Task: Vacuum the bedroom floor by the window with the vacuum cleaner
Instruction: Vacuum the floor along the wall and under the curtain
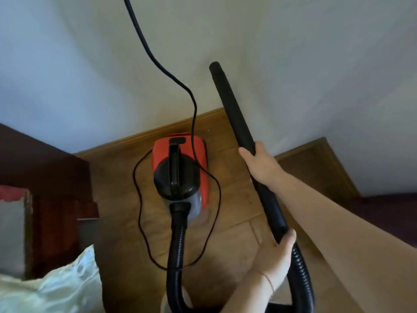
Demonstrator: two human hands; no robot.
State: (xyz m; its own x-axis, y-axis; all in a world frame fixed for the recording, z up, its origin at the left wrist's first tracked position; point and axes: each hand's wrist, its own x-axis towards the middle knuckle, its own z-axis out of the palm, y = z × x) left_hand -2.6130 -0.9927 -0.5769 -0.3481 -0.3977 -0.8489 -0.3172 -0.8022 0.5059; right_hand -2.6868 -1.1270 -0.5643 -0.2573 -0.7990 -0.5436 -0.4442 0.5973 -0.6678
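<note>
Both hands grip the long black plastic vacuum wand point(234, 114), right hand point(262, 164) above left hand point(274, 256); its bare tip points toward twelve o'clock, so swing it down to the wooden floor point(237, 199)

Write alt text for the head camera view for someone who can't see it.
Both hands grip a black vacuum wand raised toward the white wall: right hand mid-tube, left hand near the hose. A red canister vacuum sits on the wooden floor, ringed by its cord.
</note>
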